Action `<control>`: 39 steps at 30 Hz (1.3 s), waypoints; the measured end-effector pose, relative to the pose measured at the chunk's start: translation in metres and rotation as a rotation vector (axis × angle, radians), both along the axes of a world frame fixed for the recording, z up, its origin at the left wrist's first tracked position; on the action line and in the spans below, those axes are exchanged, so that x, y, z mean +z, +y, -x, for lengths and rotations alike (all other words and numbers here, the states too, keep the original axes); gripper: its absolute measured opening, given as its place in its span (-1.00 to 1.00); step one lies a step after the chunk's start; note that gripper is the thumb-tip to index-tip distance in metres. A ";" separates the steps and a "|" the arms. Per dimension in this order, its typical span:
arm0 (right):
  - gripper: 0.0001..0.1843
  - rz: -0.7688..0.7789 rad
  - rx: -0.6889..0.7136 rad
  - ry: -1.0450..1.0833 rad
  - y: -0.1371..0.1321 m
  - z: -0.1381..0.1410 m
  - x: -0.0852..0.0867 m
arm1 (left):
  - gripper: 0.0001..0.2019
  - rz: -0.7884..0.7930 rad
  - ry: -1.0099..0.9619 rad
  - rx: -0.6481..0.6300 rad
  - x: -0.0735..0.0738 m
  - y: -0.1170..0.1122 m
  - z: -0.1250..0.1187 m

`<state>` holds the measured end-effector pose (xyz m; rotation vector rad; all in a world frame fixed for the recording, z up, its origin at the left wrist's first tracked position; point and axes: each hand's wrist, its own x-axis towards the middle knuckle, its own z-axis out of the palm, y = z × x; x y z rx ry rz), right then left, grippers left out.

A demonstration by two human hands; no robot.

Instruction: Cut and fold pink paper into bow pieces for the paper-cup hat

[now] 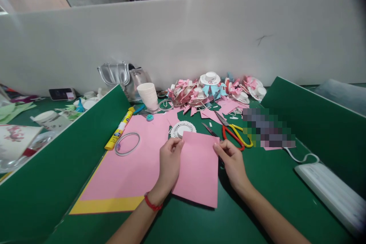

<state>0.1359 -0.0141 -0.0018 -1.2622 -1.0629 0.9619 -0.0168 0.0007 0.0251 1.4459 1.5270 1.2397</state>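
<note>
A sheet of pink paper is held up in front of me, tilted above the green table. My left hand pinches its left edge near the top, with a red bracelet on the wrist. On the opposite edge, near the upper corner, my right hand grips it between thumb and fingers. Behind the sheet lies a fringed white paper disc, partly hidden. Scissors with red and yellow handles lie beyond my right hand. Larger pink paper rests on a yellow sheet to the left.
A yellow glue tube and a ring lie left. Stacked paper cups stand behind, beside a silver bag. Pink and white paper crafts pile at the back. Green dividers flank the table; a face mask lies right.
</note>
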 end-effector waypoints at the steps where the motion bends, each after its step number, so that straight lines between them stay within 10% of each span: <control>1: -0.64 0.017 0.007 0.051 0.000 -0.001 0.001 | -0.84 -0.043 0.016 0.004 0.002 0.000 -0.002; 33: -0.73 0.055 -0.012 -0.125 0.015 -0.030 0.002 | -0.86 0.047 -0.036 -0.167 -0.006 0.006 0.009; 36: -0.68 0.067 -0.048 -0.366 0.025 -0.055 0.008 | -0.82 0.030 -0.044 -0.185 -0.005 0.006 0.010; 39: -0.49 0.157 -0.365 -0.920 0.045 -0.101 0.015 | -0.83 0.046 -0.089 -0.163 -0.003 0.006 0.011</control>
